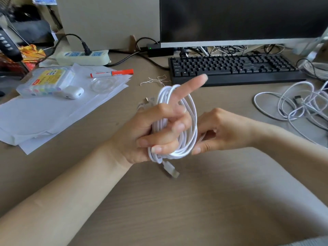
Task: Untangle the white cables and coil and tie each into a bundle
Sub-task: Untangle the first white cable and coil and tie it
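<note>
Bare forearms come in from the bottom edge over the counter (177,210). Our left hand (152,132) holds the coiled white cable (188,121) above the counter at centre: lower fingers curled round the bundle's left side, index finger straight and poking up through the loops. One connector (171,170) hangs below the coil, a bit blurred. Our right hand (218,132) is on the coil's right side, fingers curled, thumb and fingertips against the strands; whether it pinches them we can't tell. The rest of the white cables (294,103) lie in a loose tangle on the counter at far right, well apart from the coil. Twist ties (156,80) sit just in front of the black keyboard (230,68). Left side: papers (53,110) with a red marker (111,73), a white earbud case (73,92) and a pack of highlighters (44,82); a power strip (83,56) behind them.
</note>
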`<move>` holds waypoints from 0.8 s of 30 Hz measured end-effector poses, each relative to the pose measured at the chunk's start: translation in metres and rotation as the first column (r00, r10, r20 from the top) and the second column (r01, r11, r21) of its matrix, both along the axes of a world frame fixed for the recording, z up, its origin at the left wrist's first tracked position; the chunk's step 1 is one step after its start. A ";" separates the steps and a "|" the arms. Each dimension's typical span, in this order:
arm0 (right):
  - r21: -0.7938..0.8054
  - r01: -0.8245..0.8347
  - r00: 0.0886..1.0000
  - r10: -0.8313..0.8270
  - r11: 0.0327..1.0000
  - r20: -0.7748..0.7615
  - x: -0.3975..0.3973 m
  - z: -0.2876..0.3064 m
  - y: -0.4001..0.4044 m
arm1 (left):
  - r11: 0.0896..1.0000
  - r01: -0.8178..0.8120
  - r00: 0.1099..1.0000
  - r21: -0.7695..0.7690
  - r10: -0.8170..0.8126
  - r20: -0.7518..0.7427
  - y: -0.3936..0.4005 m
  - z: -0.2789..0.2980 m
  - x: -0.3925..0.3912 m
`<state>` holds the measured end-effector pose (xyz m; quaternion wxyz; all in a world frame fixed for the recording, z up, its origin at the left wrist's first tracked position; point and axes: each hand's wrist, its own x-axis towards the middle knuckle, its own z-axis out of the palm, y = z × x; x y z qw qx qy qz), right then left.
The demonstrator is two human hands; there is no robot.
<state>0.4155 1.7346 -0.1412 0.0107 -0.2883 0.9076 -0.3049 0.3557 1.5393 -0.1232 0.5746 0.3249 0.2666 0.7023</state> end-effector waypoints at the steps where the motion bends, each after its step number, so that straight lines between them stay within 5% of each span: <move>1: 0.055 0.016 1.000 -0.015 0.998 -0.027 -0.004 0.001 0.003 | 0.998 0.068 0.998 -0.004 -0.068 0.008 0.000 0.001 0.001; 3: 0.235 0.074 0.996 -0.061 0.969 -0.061 -0.013 0.007 0.008 | 0.984 0.180 0.982 -0.013 -0.180 -0.051 -0.005 -0.002 0.002; 6: 0.437 0.123 0.991 -0.088 0.891 -0.099 -0.030 0.025 0.011 | 0.921 0.025 0.940 -0.389 -0.153 -0.304 -0.003 -0.041 -0.022; 8: 0.518 0.093 0.988 -0.014 0.851 -0.155 -0.041 0.033 0.013 | 0.868 -0.067 0.907 -0.491 -0.152 -0.392 0.008 -0.055 -0.023; 10: 0.581 0.135 0.978 -0.013 0.802 -0.209 -0.050 0.039 0.013 | 0.891 -0.044 0.913 -0.452 -0.148 -0.381 0.014 -0.043 -0.016; 12: 0.587 0.176 0.970 -0.038 0.790 -0.239 -0.055 0.045 0.011 | 0.929 0.120 0.966 -0.350 -0.191 -0.176 0.004 -0.024 -0.001; 24: 0.417 0.322 0.855 -0.072 0.850 -0.514 -0.054 0.066 -0.006 | 0.817 -0.252 0.966 -0.519 0.243 -0.087 0.014 -0.015 0.007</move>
